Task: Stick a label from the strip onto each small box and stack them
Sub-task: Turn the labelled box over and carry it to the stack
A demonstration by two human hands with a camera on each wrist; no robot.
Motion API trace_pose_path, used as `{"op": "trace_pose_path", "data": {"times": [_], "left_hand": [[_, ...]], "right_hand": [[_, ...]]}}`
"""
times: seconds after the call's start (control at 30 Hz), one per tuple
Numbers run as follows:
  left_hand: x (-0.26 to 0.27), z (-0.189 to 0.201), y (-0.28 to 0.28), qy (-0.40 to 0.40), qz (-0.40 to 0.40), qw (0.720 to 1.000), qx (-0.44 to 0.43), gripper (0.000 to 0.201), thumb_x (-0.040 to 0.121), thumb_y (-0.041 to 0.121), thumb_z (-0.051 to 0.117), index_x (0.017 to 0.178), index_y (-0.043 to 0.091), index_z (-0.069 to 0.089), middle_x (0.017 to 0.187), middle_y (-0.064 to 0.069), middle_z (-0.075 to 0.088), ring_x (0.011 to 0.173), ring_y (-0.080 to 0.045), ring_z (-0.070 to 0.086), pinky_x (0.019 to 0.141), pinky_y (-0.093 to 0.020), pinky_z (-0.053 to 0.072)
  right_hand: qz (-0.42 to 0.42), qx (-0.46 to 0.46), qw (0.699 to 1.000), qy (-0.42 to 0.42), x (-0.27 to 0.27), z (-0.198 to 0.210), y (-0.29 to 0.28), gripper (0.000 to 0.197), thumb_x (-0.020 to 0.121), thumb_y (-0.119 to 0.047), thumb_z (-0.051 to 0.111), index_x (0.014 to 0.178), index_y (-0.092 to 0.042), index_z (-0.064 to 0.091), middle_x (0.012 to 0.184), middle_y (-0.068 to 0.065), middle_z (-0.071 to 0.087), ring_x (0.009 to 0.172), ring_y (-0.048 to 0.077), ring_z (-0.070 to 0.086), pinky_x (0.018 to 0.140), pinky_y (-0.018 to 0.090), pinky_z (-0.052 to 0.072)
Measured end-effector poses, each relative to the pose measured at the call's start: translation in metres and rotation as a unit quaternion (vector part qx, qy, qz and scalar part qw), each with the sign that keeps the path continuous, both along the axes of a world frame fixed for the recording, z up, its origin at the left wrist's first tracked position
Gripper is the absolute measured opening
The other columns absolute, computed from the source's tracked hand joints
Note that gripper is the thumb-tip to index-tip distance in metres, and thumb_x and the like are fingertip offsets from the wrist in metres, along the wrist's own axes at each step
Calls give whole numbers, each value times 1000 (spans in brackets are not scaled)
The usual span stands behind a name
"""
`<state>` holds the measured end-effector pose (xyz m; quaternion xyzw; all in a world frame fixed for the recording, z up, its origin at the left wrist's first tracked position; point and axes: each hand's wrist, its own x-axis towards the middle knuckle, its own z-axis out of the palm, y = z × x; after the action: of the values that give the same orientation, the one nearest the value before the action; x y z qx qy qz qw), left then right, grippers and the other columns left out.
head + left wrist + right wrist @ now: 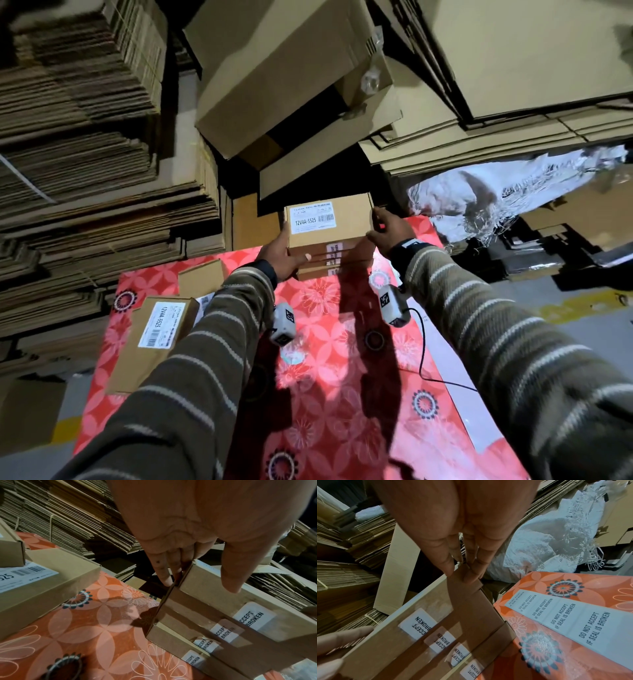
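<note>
A stack of several small brown boxes (330,255) stands at the far edge of the red flowered table (325,377). Each front face carries a white seal label (254,615). The top box (349,219) also bears a white barcode label. My left hand (284,255) lies with straight fingers (163,573) down the stack's left side, thumb on the front. My right hand (387,233) presses straight fingers (447,563) against the top box's right side. The label strip (565,618) lies flat on the table to the right of the stack.
Two more brown boxes (154,342) (202,277) lie at the table's left. Flattened cardboard is piled high on the left (85,137), open cartons (291,85) stand right behind the stack, and a white woven sack (496,192) lies at right. A black cable (424,359) crosses the table.
</note>
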<state>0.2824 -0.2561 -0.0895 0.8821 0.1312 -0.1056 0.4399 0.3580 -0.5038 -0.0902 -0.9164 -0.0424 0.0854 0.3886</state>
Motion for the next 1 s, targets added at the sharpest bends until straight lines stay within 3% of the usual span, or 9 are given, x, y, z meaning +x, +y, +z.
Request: {"op": "trace_pose_path", "data": {"times": [0.13, 0.23, 0.33, 0.5, 0.63, 0.7, 0.83, 0.93, 1.0], "left_hand": [[1, -2, -1, 0, 7, 1000, 4, 90, 90, 21, 72, 157, 31, 14, 146, -2, 50, 116, -15, 50, 93, -24, 39], [0, -5, -4, -7, 12, 1000, 26, 90, 90, 23, 71, 157, 31, 12, 148, -3, 48, 126, -24, 52, 96, -27, 40], [-2, -4, -7, 6, 12, 999, 35, 95, 88, 27, 73, 157, 33, 8, 155, -2, 39, 135, -28, 46, 107, -39, 42], [-12, 16, -9, -35, -7, 997, 62, 72, 88, 24, 71, 148, 28, 32, 147, -4, 49, 129, -30, 52, 104, -44, 45], [-37, 36, -5, -70, 0, 995, 77, 78, 90, 28, 70, 155, 21, 27, 159, -5, 31, 144, -23, 34, 116, -40, 33], [-58, 42, 1, -88, -12, 992, 94, 78, 89, 34, 71, 154, 22, 30, 160, -5, 29, 145, -23, 33, 116, -40, 34], [-116, 46, 8, -107, 5, 993, 53, 67, 88, 34, 70, 148, 22, 43, 146, -1, 49, 127, -17, 51, 104, -34, 44], [-165, 34, 17, -106, 36, 993, 24, 64, 87, 35, 72, 144, 16, 49, 140, -5, 56, 121, -14, 55, 93, -15, 43], [-197, 22, 26, -96, 59, 993, 35, 69, 82, 50, 69, 139, 13, 54, 132, -7, 63, 114, -19, 63, 95, -23, 49]], "right_hand": [[11, 12, 1000, -11, -1, -7, -1, 55, 84, -7, 65, 138, -11, 52, 124, 16, 64, 109, 33, 65, 97, 42, 50], [10, 18, 1000, -11, 0, -12, -3, 58, 85, -6, 64, 140, -14, 50, 127, 12, 63, 111, 30, 64, 100, 38, 49], [4, 24, 1000, -10, -4, -7, -6, 54, 83, -3, 63, 135, -14, 55, 126, 11, 64, 110, 29, 64, 99, 38, 50], [-26, 26, 999, -15, -5, 4, -19, 53, 83, -5, 60, 135, -11, 56, 127, 14, 65, 113, 33, 63, 99, 43, 49], [-20, 100, 993, -58, -29, 29, -26, 47, 87, -7, 63, 134, -8, 57, 124, 14, 66, 109, 27, 64, 101, 39, 49], [-3, 135, 988, -73, -44, 37, -26, 42, 87, -7, 65, 129, -9, 60, 116, 12, 69, 102, 23, 65, 98, 38, 51], [47, 176, 980, -79, -77, 44, -16, 35, 86, -3, 65, 119, -12, 66, 99, 9, 70, 88, 18, 65, 86, 29, 52], [101, 196, 974, -58, -109, 41, 6, 24, 89, -5, 65, 112, -11, 68, 90, 3, 68, 81, 14, 61, 76, 21, 49], [142, 221, 965, -21, -129, 29, 26, 18, 91, -9, 64, 107, -14, 68, 87, -3, 67, 78, 11, 60, 75, 24, 48]]}}
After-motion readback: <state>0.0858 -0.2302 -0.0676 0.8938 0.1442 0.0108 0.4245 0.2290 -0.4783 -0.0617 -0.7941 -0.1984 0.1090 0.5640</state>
